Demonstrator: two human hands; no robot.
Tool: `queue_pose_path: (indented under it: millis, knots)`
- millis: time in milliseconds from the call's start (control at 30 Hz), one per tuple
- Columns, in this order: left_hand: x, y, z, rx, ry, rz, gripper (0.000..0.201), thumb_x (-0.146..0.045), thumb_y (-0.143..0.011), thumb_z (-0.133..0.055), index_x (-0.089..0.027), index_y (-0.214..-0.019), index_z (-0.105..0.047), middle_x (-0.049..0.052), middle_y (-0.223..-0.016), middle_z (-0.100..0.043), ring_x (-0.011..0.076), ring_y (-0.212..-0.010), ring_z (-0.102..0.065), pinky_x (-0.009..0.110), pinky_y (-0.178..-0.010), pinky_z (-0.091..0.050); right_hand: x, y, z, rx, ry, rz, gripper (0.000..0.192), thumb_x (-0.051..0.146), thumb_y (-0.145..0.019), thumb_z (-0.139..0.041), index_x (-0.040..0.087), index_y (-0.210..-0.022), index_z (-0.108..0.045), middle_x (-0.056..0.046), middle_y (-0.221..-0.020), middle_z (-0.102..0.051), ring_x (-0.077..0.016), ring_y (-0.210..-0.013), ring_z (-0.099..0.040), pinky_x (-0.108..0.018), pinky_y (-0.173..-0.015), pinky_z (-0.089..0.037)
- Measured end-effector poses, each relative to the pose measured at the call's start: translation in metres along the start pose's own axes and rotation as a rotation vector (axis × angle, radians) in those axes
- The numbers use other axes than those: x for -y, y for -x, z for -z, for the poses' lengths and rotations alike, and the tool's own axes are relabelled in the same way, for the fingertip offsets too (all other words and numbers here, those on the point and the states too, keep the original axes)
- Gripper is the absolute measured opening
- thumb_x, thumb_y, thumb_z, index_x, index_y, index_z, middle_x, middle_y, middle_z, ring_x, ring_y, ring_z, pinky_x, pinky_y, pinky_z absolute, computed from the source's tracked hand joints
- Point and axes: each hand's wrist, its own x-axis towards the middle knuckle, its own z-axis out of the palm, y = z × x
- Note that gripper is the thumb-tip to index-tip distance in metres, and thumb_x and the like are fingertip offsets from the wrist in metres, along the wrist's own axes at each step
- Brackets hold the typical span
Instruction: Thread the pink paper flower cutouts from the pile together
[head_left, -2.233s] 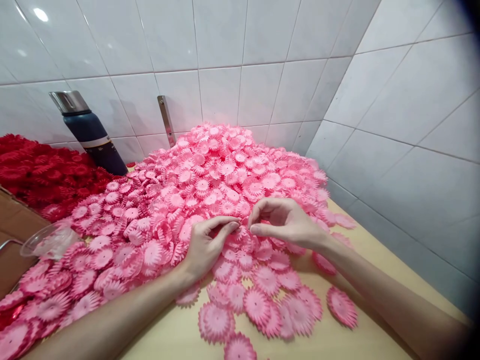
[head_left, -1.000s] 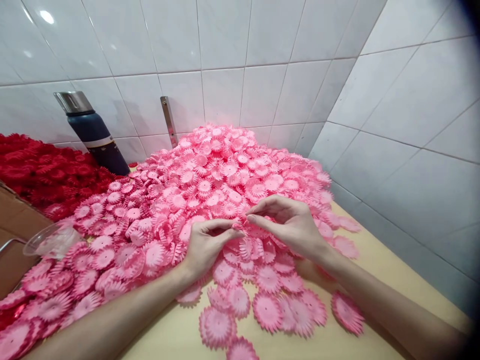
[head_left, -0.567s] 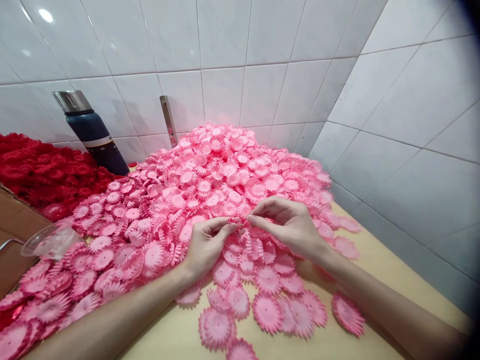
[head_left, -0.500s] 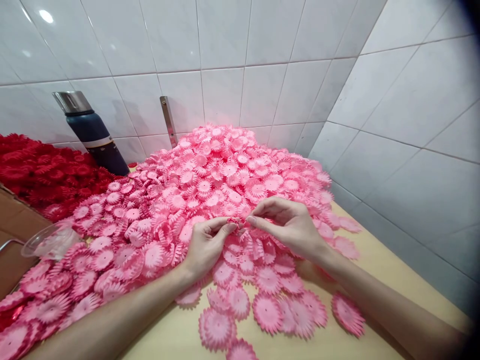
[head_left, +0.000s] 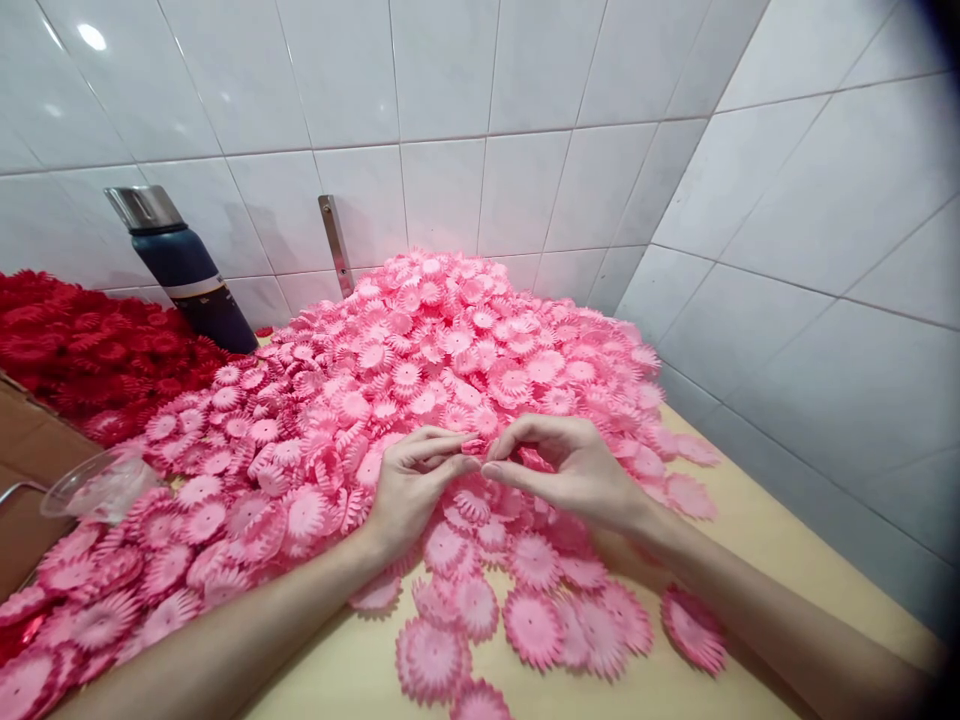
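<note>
Both hands have dropped slightly; left hand (head_left: pixel 409 485) and right hand (head_left: pixel 574 470) pinch a pink flower piece (head_left: pixel 474 447) between meeting fingertips.

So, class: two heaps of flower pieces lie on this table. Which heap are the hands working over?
The pink heap: both the left hand and right hand rest on its near edge. The red heap lies apart, far left.

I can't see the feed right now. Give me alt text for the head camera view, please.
Two bare hands meet fingertip to fingertip over a big heap of pink flower-shaped pieces, the left hand and right hand pinching one small pink piece between them. The heap lies on a tan table in a white-tiled corner, with a dark flask and red pieces at left.
</note>
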Motion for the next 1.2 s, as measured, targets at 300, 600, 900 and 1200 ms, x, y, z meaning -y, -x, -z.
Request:
queue_pose_path:
  millis: [300, 600, 900, 1200]
  knots:
    - [-0.0027, 0.0016, -0.0017, 0.028, 0.054, 0.101, 0.019, -0.01, -0.067, -0.08, -0.022, -0.082, -0.08, 0.002, -0.082, -0.079, 0.0138, -0.075, -0.072, 0.02, -0.071, -0.058, -0.0058, -0.0001, -0.0008, -0.003, -0.139, -0.104, 0.016, 0.022, -0.079, -0.074, 0.019, -0.091, -0.065, -0.004, -0.088, -0.071, -0.0183, -0.082, -0.068, -0.034, -0.076, -0.055]
    - [-0.0019, 0.0028, -0.0013, 0.036, 0.052, 0.11, 0.013, -0.015, -0.067, -0.08, -0.02, -0.08, -0.079, 0.004, -0.082, -0.078, 0.018, -0.076, -0.072, 0.028, -0.074, -0.059, -0.0066, 0.0003, -0.0026, -0.009, -0.131, -0.106, 0.015, 0.028, -0.082, -0.071, 0.019, -0.091, -0.062, -0.004, -0.085, -0.069, -0.0177, -0.079, -0.067, -0.034, -0.074, -0.055]
    - [-0.0012, -0.0009, -0.0015, -0.016, 0.022, 0.096, 0.016, -0.022, -0.077, -0.074, -0.017, -0.091, -0.076, 0.005, -0.093, -0.077, 0.0164, -0.086, -0.07, 0.025, -0.08, -0.056, -0.0087, -0.001, -0.0022, -0.111, -0.079, -0.112, 0.019, 0.03, -0.079, -0.073, 0.021, -0.092, -0.063, -0.004, -0.095, -0.066, -0.0172, -0.089, -0.065, -0.034, -0.081, -0.056]
    - [-0.0066, 0.001, -0.0021, 0.101, -0.028, 0.083, 0.028, -0.02, -0.07, -0.08, -0.016, -0.096, -0.072, 0.006, -0.097, -0.076, 0.0181, -0.089, -0.07, 0.028, -0.081, -0.057, -0.0086, 0.0004, -0.0087, -0.138, 0.014, -0.068, 0.01, 0.026, -0.08, -0.07, 0.018, -0.086, -0.066, -0.005, -0.084, -0.071, -0.019, -0.079, -0.069, -0.035, -0.074, -0.059]
